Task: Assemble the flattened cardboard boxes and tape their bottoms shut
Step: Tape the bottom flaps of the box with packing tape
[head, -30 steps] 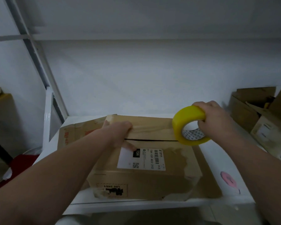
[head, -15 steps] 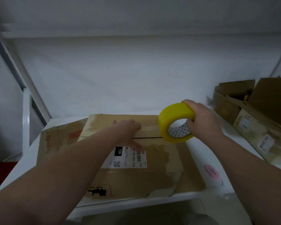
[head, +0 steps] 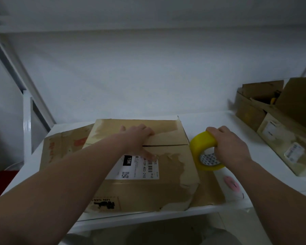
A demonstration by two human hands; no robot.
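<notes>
1. White table [head: 210, 124] runs across the view below a plain wall. At its left end a flattened cardboard sheet [head: 64, 147] lies partly under the box [head: 166, 183] being worked. The box sits near the front edge, presumably bottom-up.
2. Left-side risk: if the left hand [head: 136, 137] lifts or slides, the two flaps would probably spring apart and the seam [head: 166, 145] would gape under any tape. That hand lies palm-down on the far flap with its fingers straight. Its thumb reaches over the seam toward the shipping label [head: 138, 167]. It presses and grasps nothing.
3. Whether a strip already lies stuck along the seam cannot be told, as pale tape would be lost against the cardboard.
4. Right-side risk: the tape roll [head: 201, 147] stands on edge just past the box's right edge, level with the seam's end. Pulled at a slant, the strip could drift off the seam or wrinkle. Pulled hard, it could drag the box sideways. The right hand [head: 231, 147] grasps the roll from above, fingers curled over its yellow rim.
5. Farther right lies a pink sticker [head: 231, 183], and open cartons [head: 272, 121] stand well apart from the work.
</notes>
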